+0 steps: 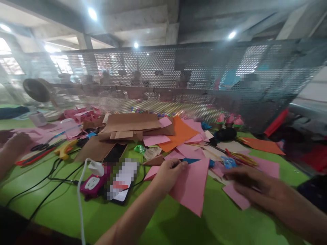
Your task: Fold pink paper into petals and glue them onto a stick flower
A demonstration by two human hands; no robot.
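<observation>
My left hand (167, 174) is closed on the upper edge of a pink paper sheet (192, 187) that lies tilted on the green table (163, 224). My right hand (251, 185) is smeared by motion and hovers low over a smaller pink paper piece (236, 197) near the right; its fingers look stretched out flat. A blue-handled tool (195, 161) lies just beyond the pink sheet.
Brown cardboard (131, 124), orange paper (178, 134) and more pink scraps pile up at mid-table. A phone (121, 180), a pink power bank (92, 185) with white cable, black cords, scissors (39, 147) and a yellow glue gun (65, 149) lie left. Another person's hand (15, 144) rests far left. A perforated metal screen (178, 78) stands behind.
</observation>
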